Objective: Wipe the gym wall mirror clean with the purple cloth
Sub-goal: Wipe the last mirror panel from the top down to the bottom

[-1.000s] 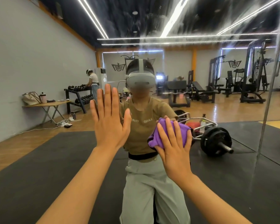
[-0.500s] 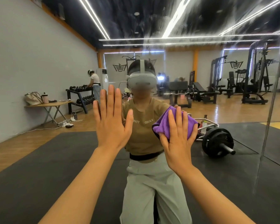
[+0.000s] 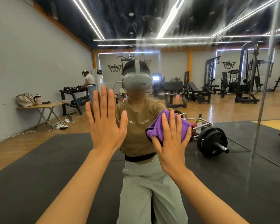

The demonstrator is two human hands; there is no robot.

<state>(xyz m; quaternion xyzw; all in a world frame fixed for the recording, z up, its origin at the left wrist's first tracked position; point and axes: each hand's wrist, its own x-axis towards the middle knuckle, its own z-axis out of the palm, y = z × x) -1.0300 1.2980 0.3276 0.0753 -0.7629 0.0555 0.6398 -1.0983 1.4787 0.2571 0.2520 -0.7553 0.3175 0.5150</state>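
Both arms reach forward to the mirror [image 3: 200, 70]. Left hand [image 3: 106, 125] flat on the glass, fingers straight and together, holding nothing. Right hand [image 3: 171, 143] also flat with straight fingers, pressing the purple cloth [image 3: 158, 126] against the glass; the cloth is bunched under the fingers and sticks out above and to the left of them, just right of the left hand, at chest height of the person's reflection. Smeary streaks [image 3: 160, 25] show on the upper glass over the reflected ceiling lights. A vertical seam [image 3: 263, 97] in the glass runs down the right side. Reflected: black floor mat [image 3: 39, 167], loaded barbell [image 3: 212, 141] just right of the cloth, dumbbell rack [image 3: 74, 96] and a folding worktop [image 3: 44, 105] with a bag along the left wall, another person by the rack.
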